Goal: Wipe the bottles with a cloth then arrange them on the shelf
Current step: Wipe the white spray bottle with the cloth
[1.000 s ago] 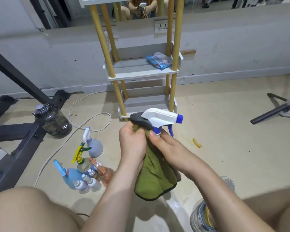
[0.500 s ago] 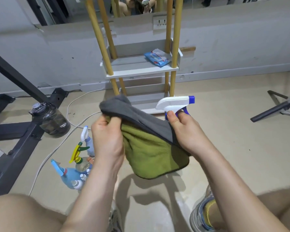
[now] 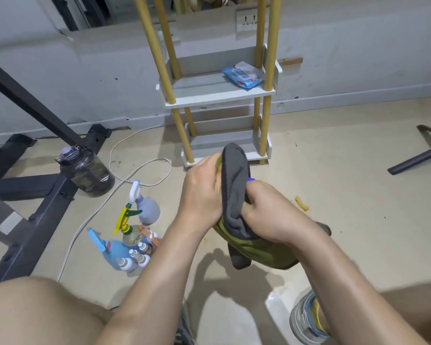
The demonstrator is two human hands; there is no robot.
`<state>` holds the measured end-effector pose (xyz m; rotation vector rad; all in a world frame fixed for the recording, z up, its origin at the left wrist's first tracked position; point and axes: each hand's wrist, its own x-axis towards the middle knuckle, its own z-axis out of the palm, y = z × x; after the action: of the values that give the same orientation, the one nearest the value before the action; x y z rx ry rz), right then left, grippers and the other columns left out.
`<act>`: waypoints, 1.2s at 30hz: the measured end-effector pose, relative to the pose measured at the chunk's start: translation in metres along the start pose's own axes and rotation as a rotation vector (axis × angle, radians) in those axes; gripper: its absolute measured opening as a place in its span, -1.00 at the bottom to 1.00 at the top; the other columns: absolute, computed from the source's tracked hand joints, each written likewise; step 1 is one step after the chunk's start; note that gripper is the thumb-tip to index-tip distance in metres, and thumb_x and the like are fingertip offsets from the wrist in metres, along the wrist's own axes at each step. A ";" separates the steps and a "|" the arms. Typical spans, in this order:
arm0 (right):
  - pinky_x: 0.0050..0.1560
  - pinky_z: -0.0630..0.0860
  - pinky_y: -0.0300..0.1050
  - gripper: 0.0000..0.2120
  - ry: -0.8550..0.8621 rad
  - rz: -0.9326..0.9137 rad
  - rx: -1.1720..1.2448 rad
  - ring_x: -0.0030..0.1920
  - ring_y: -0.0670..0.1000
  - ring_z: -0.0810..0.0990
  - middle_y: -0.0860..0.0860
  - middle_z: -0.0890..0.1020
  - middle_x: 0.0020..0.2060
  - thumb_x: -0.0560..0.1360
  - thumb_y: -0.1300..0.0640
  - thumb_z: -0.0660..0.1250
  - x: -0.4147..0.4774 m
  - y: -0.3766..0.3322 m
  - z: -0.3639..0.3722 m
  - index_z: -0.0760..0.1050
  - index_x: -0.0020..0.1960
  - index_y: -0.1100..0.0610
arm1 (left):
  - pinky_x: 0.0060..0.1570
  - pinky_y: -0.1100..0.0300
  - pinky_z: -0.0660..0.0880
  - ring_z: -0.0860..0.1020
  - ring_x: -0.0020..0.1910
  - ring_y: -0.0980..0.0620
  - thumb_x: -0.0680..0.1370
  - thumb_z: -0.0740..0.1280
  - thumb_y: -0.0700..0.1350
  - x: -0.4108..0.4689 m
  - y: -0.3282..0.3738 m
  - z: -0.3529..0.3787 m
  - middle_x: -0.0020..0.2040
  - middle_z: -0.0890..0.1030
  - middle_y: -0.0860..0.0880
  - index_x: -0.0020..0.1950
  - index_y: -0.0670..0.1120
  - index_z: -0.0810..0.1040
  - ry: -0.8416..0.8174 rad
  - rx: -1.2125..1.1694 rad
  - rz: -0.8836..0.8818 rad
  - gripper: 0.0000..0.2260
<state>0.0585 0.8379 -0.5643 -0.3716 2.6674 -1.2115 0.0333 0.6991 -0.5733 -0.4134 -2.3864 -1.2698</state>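
Bottle shrouded in grey-green cloth; left hand, right hand fingers clamp cloth.

Likely home gym: wall mirror, black steel frame, water jug, shelf.

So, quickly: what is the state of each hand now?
Left hand: closed, grips the cloth.
Right hand: closed, holds the spray bottle, mostly hidden under the cloth.
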 end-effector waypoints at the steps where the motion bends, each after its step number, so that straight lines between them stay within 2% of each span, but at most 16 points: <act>1: -0.08 0.52 0.05 -0.85 0.007 0.001 0.008 -0.15 0.09 0.51 -0.03 0.52 -0.25 0.57 0.16 0.20 0.000 0.001 -0.002 0.44 -0.17 0.06 | -0.35 0.30 0.29 0.35 -0.37 0.22 0.56 0.26 -0.23 -0.004 0.000 0.001 -0.41 0.43 0.13 -0.27 0.14 0.35 0.032 -0.085 -0.070 -0.69; 4: -0.27 0.38 -0.07 -0.78 0.042 0.011 0.074 -0.34 -0.04 0.39 -0.09 0.44 -0.41 0.60 0.10 0.24 -0.001 0.003 -0.001 0.49 -0.20 0.13 | -0.23 0.23 0.44 0.46 -0.27 0.21 0.57 0.30 -0.28 -0.014 0.004 0.006 -0.29 0.60 0.21 -0.18 0.16 0.56 0.082 -0.294 -0.301 -0.68; 7: -0.38 0.28 -0.26 -0.63 0.149 0.042 0.162 -0.43 -0.15 0.37 -0.15 0.39 -0.52 0.62 0.07 0.28 0.000 0.006 0.000 0.34 -0.35 0.02 | -0.11 0.11 0.55 0.55 -0.19 0.12 0.53 0.36 -0.28 -0.024 0.002 0.005 -0.19 0.69 0.12 -0.12 0.14 0.68 0.171 -0.460 -0.505 -0.71; 9: -0.29 0.37 -0.22 -0.67 0.168 0.038 0.209 -0.38 -0.17 0.43 -0.14 0.49 -0.45 0.62 0.02 0.28 0.001 0.007 -0.004 0.41 -0.32 0.02 | -0.08 0.05 0.57 0.56 -0.19 0.05 0.53 0.37 -0.32 -0.025 0.003 -0.001 -0.17 0.70 0.01 -0.15 0.02 0.71 0.269 -0.593 -0.603 -0.75; 10: -0.19 0.46 -0.10 -0.71 0.148 0.033 0.211 -0.30 -0.09 0.49 -0.10 0.57 -0.37 0.62 0.00 0.28 0.001 0.006 -0.005 0.47 -0.26 0.04 | -0.07 0.04 0.56 0.56 -0.19 0.02 0.54 0.35 -0.34 -0.022 0.005 -0.005 -0.18 0.69 -0.03 -0.17 -0.04 0.70 0.289 -0.664 -0.631 -0.76; 12: -0.12 0.47 0.03 -0.76 0.116 0.009 0.144 -0.20 0.06 0.52 -0.04 0.59 -0.30 0.61 -0.02 0.27 0.001 0.001 -0.004 0.50 -0.20 0.03 | -0.14 0.09 0.54 0.55 -0.23 0.00 0.56 0.30 -0.36 -0.011 0.013 -0.008 -0.26 0.66 -0.01 -0.18 -0.10 0.64 0.220 -0.707 -0.610 -0.77; 15: -0.10 0.50 0.04 -0.84 0.119 -0.044 0.000 -0.11 0.14 0.53 0.00 0.60 -0.20 0.60 0.04 0.21 -0.002 -0.008 0.001 0.48 -0.12 0.01 | -0.16 0.15 0.48 0.54 -0.23 0.09 0.56 0.36 -0.25 -0.003 0.017 -0.002 -0.26 0.64 0.06 -0.08 -0.04 0.61 0.054 -0.458 -0.449 -0.88; 19: -0.07 0.48 0.04 -0.76 0.104 -0.003 -0.194 0.02 0.23 0.53 0.09 0.64 -0.02 0.62 -0.01 0.15 -0.003 -0.011 0.001 0.52 0.11 0.08 | -0.12 0.00 0.48 0.52 -0.19 0.02 0.57 0.32 -0.08 -0.016 0.002 0.003 -0.20 0.64 0.00 -0.02 -0.01 0.60 0.126 -0.407 -0.502 -0.93; 21: -0.11 0.46 0.03 -0.77 0.101 0.001 -0.169 -0.03 0.20 0.51 0.03 0.61 -0.13 0.62 -0.04 0.18 -0.003 -0.011 0.001 0.52 0.06 0.07 | -0.13 -0.01 0.48 0.52 -0.22 0.01 0.61 0.29 -0.12 -0.019 -0.002 0.003 -0.25 0.62 0.06 -0.05 -0.01 0.60 0.170 -0.377 -0.513 -0.89; 24: -0.18 0.43 0.02 -0.78 0.060 -0.003 -0.021 -0.24 0.10 0.43 -0.08 0.47 -0.38 0.61 -0.04 0.24 -0.004 -0.003 0.000 0.47 -0.18 0.00 | -0.16 0.04 0.48 0.54 -0.23 0.02 0.63 0.28 -0.19 -0.019 0.005 0.000 -0.25 0.64 0.05 -0.06 -0.03 0.63 0.129 -0.423 -0.542 -0.84; 27: -0.08 0.53 0.15 -0.72 0.058 -0.006 0.088 -0.22 0.13 0.50 -0.01 0.58 -0.32 0.58 -0.10 0.25 -0.004 0.004 -0.001 0.51 -0.18 0.06 | -0.20 0.19 0.52 0.58 -0.21 0.08 0.59 0.29 -0.32 -0.016 0.010 -0.010 -0.20 0.67 0.05 -0.01 -0.03 0.67 0.015 -0.552 -0.498 -0.77; 29: -0.13 0.48 0.08 -0.71 0.080 -0.010 0.077 -0.26 0.10 0.41 -0.06 0.47 -0.38 0.61 -0.02 0.26 -0.002 0.004 0.003 0.39 -0.28 -0.01 | -0.27 0.20 0.45 0.48 -0.30 0.07 0.53 0.33 -0.21 -0.012 0.010 -0.011 -0.33 0.58 0.10 -0.12 -0.06 0.65 0.059 -0.312 -0.381 -0.88; 31: -0.21 0.34 -0.02 -0.63 0.120 -0.008 0.047 -0.26 0.07 0.32 -0.10 0.34 -0.42 0.62 0.02 0.26 -0.003 -0.002 0.006 0.25 -0.33 -0.07 | -0.34 0.12 0.34 0.32 -0.34 -0.02 0.49 0.27 -0.09 -0.010 0.007 -0.006 -0.42 0.46 -0.02 -0.26 -0.12 0.52 0.159 -0.038 -0.319 -0.84; 33: -0.17 0.37 -0.03 -0.72 0.244 -0.001 0.090 -0.21 0.10 0.44 -0.10 0.44 -0.36 0.61 -0.04 0.25 -0.002 -0.001 0.004 0.36 -0.26 -0.04 | -0.32 0.07 0.35 0.34 -0.34 -0.10 0.50 0.22 -0.13 -0.012 -0.003 -0.009 -0.40 0.51 -0.10 -0.27 -0.09 0.48 0.262 0.081 -0.339 -0.85; 34: -0.09 0.47 0.00 -0.76 0.315 0.024 0.174 -0.14 0.12 0.54 -0.07 0.56 -0.27 0.59 -0.10 0.25 -0.002 0.002 -0.001 0.46 -0.17 0.02 | -0.28 0.07 0.37 0.38 -0.33 -0.11 0.51 0.23 -0.15 -0.013 -0.009 -0.013 -0.38 0.53 -0.09 -0.25 -0.08 0.53 0.305 0.052 -0.394 -0.84; 36: 0.08 0.56 0.13 -0.62 0.407 0.060 0.393 -0.02 0.11 0.64 0.02 0.68 -0.11 0.50 -0.19 0.21 0.002 0.003 -0.011 0.57 0.03 0.10 | -0.21 0.11 0.42 0.47 -0.28 0.00 0.58 0.27 -0.20 -0.014 -0.009 -0.021 -0.31 0.59 -0.03 -0.20 -0.11 0.61 0.314 -0.366 -0.534 -0.81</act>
<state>0.0532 0.8473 -0.5592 0.0210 2.6243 -1.9158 0.0460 0.6754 -0.5755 0.3350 -2.0570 -1.8535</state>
